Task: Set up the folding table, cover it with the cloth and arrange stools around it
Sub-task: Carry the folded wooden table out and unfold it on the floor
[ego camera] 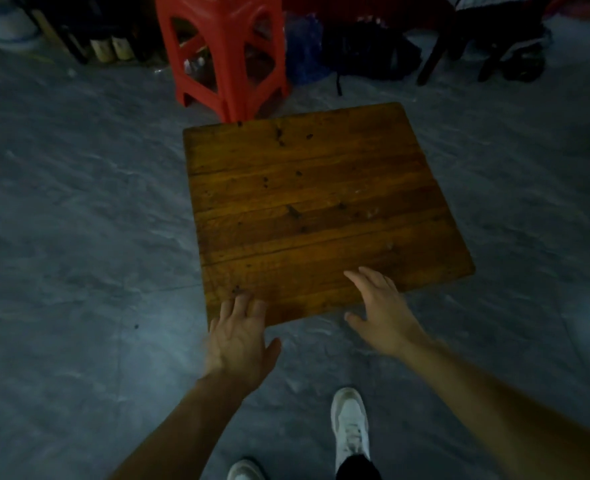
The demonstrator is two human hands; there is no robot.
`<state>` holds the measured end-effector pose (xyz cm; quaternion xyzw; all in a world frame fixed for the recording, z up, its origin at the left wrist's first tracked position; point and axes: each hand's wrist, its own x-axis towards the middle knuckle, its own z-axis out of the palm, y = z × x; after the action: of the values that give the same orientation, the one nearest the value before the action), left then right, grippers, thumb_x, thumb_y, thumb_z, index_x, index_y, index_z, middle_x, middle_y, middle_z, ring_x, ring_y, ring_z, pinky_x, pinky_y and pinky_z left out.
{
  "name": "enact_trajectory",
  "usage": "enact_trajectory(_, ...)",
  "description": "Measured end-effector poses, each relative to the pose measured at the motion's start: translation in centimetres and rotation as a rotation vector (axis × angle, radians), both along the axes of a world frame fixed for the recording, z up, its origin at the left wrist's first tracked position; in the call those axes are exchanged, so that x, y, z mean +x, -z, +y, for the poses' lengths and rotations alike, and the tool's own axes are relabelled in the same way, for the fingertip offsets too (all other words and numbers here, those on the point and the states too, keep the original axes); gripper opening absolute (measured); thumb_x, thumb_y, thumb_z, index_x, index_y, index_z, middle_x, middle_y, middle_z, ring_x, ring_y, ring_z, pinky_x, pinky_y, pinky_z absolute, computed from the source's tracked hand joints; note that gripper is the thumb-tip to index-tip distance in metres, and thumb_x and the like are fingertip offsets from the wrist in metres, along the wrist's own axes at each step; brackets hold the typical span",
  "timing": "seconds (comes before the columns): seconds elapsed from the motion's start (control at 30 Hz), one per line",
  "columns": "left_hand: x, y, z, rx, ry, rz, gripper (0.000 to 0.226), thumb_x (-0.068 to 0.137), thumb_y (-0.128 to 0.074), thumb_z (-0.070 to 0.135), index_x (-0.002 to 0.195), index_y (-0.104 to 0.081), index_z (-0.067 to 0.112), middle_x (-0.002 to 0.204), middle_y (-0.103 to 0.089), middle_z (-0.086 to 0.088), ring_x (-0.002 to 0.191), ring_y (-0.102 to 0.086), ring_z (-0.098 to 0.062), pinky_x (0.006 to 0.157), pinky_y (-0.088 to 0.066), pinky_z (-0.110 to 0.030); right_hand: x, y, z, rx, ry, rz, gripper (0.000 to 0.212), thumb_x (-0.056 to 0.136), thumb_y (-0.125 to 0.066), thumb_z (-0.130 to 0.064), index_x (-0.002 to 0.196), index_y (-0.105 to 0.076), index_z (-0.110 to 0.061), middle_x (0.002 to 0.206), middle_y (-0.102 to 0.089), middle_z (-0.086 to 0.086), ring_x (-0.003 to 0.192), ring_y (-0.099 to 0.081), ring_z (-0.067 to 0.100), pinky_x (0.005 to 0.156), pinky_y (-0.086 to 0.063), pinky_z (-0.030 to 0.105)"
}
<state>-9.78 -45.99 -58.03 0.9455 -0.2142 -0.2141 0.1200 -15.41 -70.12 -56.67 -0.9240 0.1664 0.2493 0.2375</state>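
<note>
Fingers of the left hand point(240, 336) lie spread and straight on the near corner of the wooden folding table point(321, 209), while the right hand point(383, 311) rests open and flat at the same near edge, gripping nothing. Beyond the fingertips the tabletop stretches away toward a red plastic stool point(222, 53). It looks stiff, fairly heavy plank wood, best gripped at opposite edges; no writing is legible.

The table top point(316, 209) is planked wood, amber-stained, with dark knots and a dull sheen. Behind it, the stool stack point(222, 53) is glossy red moulded plastic. Around the table, the floor point(79, 220) is matt grey, mottled. Nearest the camera, 2 white shoes point(350, 427) look scuffed.
</note>
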Motion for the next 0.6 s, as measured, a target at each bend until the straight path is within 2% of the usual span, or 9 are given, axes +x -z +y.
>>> enact_trajectory(0.13,0.4,1.5,-4.4,0.008,0.003,-0.003,0.065,0.082,-0.064,0.053,0.137,-0.038,0.029,0.139,-0.037,0.004,0.127,-0.037,-0.022,0.102,-0.042,-0.038,0.8,2.1,-2.2,-0.051,-0.072,0.013,0.083,0.090,-0.063,-0.049,0.156,-0.016,-0.030,0.163,-0.011,0.000,0.149,-0.008,0.024,0.120,-0.019,0.045)
enact_trajectory(0.3,1.6,4.3,-9.3,0.059,-0.054,0.032,0.073,0.079,-0.067,0.055,0.140,-0.034,0.030,0.148,-0.026,-0.001,0.133,-0.031,-0.025,0.109,-0.037,-0.042,2.4,4.4,-6.7,-0.137,-0.233,0.046,0.092,0.086,-0.069,-0.047,0.156,-0.009,-0.037,0.164,-0.001,0.001,0.150,-0.001,0.025,0.119,-0.016,0.050)
enact_trajectory(0.37,2.1,5.1,-10.9,0.102,-0.030,0.017,0.090,0.072,-0.071,0.059,0.144,-0.025,0.031,0.154,-0.015,-0.005,0.139,-0.022,-0.029,0.113,-0.030,-0.045,2.6,5.7,-8.7,-0.208,-0.311,0.050,0.101,0.083,-0.072,-0.048,0.155,-0.002,-0.040,0.164,0.008,0.001,0.150,0.006,0.027,0.119,-0.012,0.052)
enact_trajectory(0.47,1.9,6.5,-12.4,0.175,0.023,0.039,0.126,0.061,-0.077,0.065,0.152,0.002,0.027,0.160,0.012,-0.009,0.148,0.004,-0.033,0.120,-0.010,-0.053,2.4,8.3,-10.4,-0.337,-0.429,0.037,0.119,0.076,-0.077,-0.051,0.151,0.015,-0.043,0.162,0.019,0.005,0.149,0.012,0.032,0.118,-0.007,0.063)
enact_trajectory(0.53,1.3,7.4,-12.7,0.250,0.062,0.022,0.138,0.061,-0.080,0.063,0.151,0.017,0.025,0.158,0.025,-0.012,0.147,0.016,-0.035,0.120,-0.002,-0.056,1.9,9.7,-10.5,-0.414,-0.442,-0.012,0.124,0.072,-0.082,-0.045,0.152,0.013,-0.043,0.163,0.009,0.009,0.149,0.002,0.036,0.115,-0.012,0.066)
enact_trajectory(0.6,1.0,7.7,-12.6,0.297,0.064,-0.034,0.133,0.068,-0.082,0.046,0.150,0.021,0.024,0.158,0.024,-0.015,0.147,0.015,-0.036,0.120,-0.004,-0.056,1.7,10.4,-10.3,-0.430,-0.412,-0.073,0.120,0.074,-0.080,-0.023,0.153,0.007,-0.043,0.163,0.001,0.011,0.148,-0.005,0.037,0.114,-0.015,0.067)
